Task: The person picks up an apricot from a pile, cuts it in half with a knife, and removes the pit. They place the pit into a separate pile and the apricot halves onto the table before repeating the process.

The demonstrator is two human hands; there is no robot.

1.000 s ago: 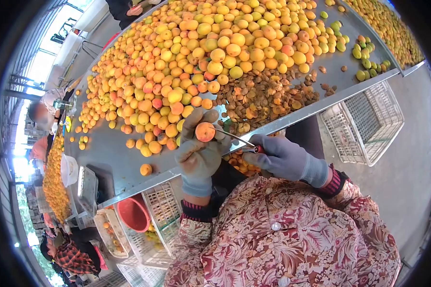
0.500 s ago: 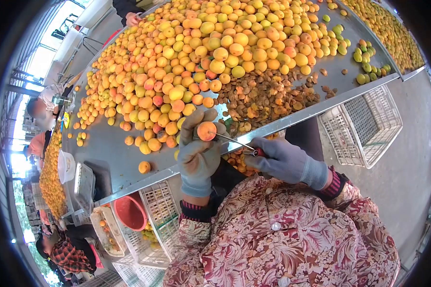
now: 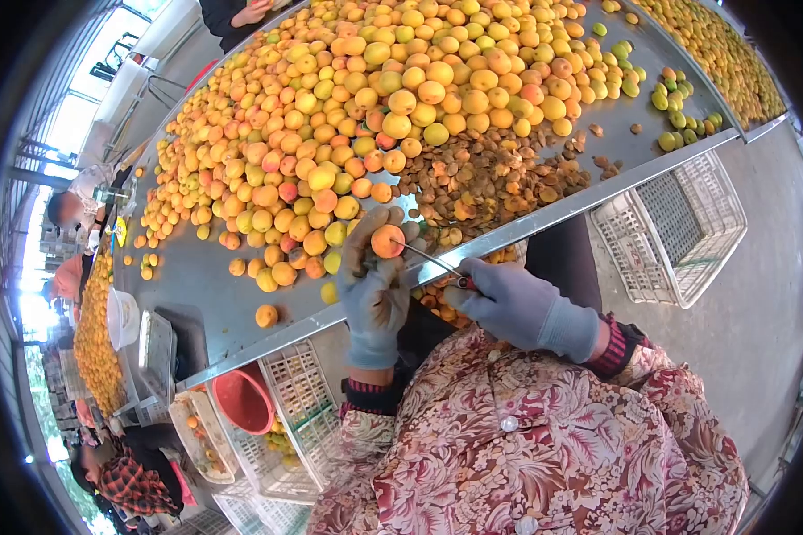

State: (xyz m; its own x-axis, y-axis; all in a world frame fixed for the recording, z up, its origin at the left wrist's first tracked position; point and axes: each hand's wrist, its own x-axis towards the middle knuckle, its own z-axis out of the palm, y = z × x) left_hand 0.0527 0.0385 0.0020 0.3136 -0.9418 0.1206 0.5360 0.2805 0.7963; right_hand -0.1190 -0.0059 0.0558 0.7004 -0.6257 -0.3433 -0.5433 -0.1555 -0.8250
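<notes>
The grey metal counter [image 3: 196, 285] carries a broad heap of yellow-orange fruit [image 3: 330, 116], a flatter pile of small brown pieces [image 3: 500, 178] touching it near the front lip [image 3: 598, 195], a loose cluster of mostly green fruit [image 3: 676, 117], and one orange fruit [image 3: 266, 316] lying apart.

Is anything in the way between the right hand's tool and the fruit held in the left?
Nothing visible: the thin metal tool runs unobstructed from the right hand to the orange fruit in the left hand.
</notes>
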